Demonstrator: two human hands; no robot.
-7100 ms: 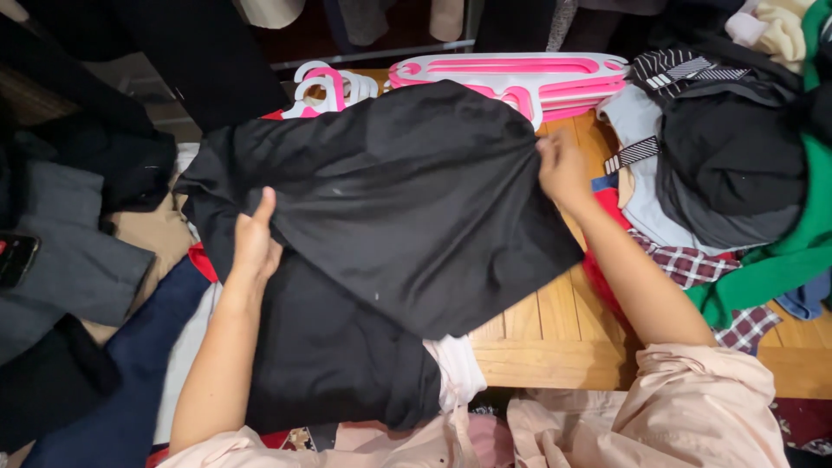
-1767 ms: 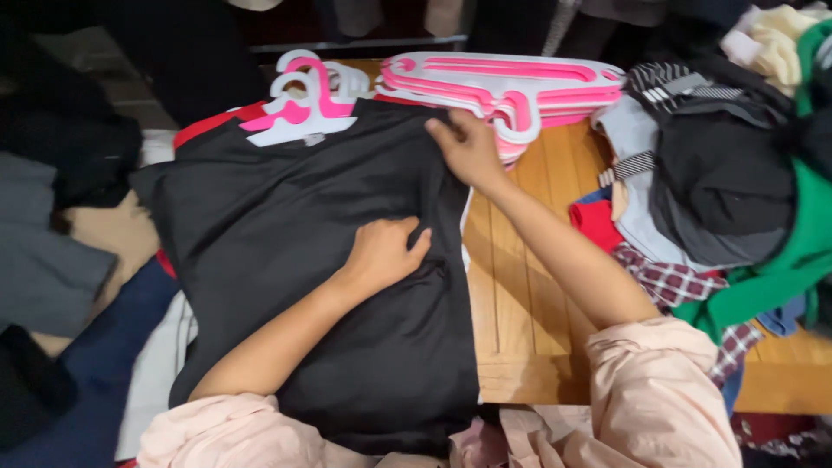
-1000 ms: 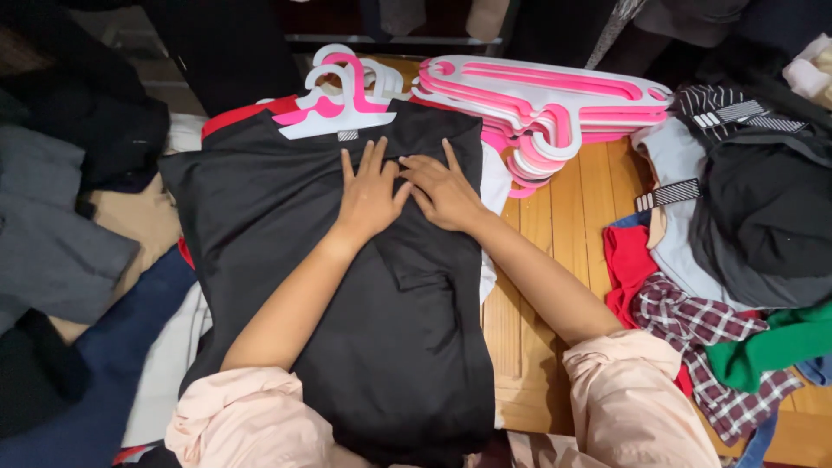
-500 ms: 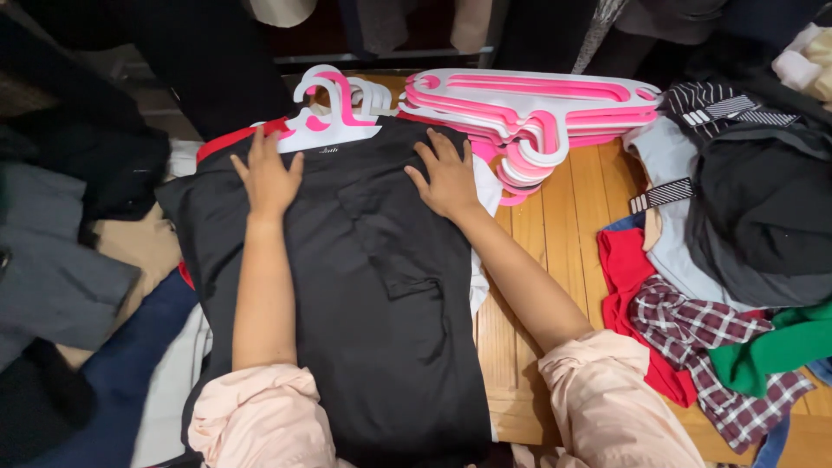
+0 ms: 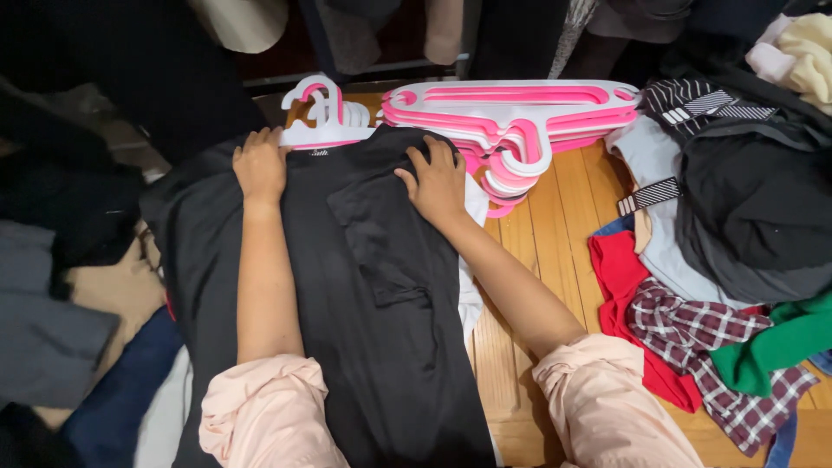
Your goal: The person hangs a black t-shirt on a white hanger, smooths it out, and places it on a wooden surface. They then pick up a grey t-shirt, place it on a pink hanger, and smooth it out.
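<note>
Your left hand (image 5: pixel 259 165) lies flat, palm down with the fingers loosely spread, on the upper left part of the black garment (image 5: pixel 364 295), its fingertips at the garment's top edge just below the white hanger (image 5: pixel 322 121). Your right hand (image 5: pixel 438 180) presses palm down on the garment's upper right corner, fingers spread and slightly curled over the edge, near the middle of the frame. The black garment is spread out lengthwise from the upper centre down to the bottom edge of the frame, lying over lighter cloth on the wooden floor (image 5: pixel 546 234), with a patch pocket showing just below your right hand. A stack of pink and white hangers (image 5: pixel 516 113) lies in the upper centre, just beside your right hand to its right. At the right of the frame a heap of clothes holds a red piece (image 5: pixel 624 286), a checked shirt (image 5: pixel 693 338), a green piece (image 5: pixel 780 342) and a dark grey garment (image 5: pixel 754 217). Dark and grey clothes (image 5: pixel 52 321) fill the left side.
</note>
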